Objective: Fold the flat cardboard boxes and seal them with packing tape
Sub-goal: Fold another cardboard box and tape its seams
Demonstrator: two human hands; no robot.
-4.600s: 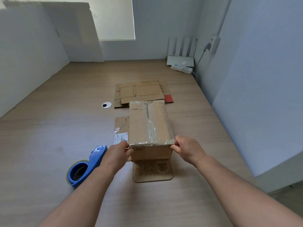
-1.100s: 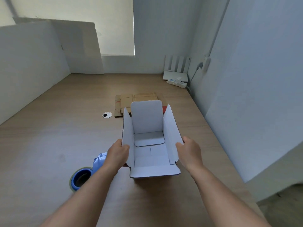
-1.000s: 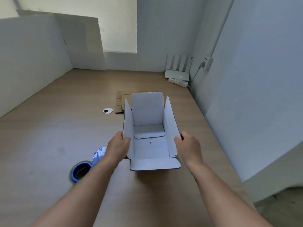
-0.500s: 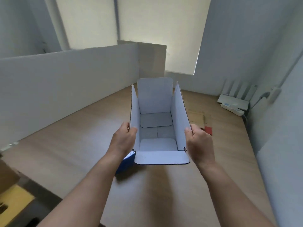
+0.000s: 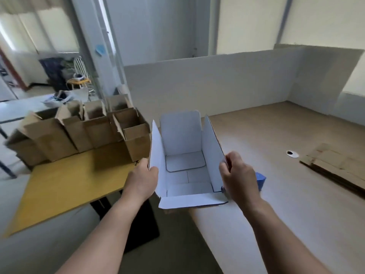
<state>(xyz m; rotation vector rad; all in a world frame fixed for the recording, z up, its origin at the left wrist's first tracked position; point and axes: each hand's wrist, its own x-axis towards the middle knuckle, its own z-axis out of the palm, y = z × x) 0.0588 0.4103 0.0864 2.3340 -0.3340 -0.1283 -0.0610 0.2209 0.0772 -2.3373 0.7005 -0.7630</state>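
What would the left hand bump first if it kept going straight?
The left hand grips a side flap of the white box. Carried on, it would probably meet the nearest brown box on the yellow table; depth is unclear.

One view only: a wide-angle camera on the person's head. It looks forward and down, close above the box point(image 5: 183, 135) at centre frame. The wood table point(image 5: 276, 135) spreads to the right, and a yellow table point(image 5: 69, 184) sits lower on the left.
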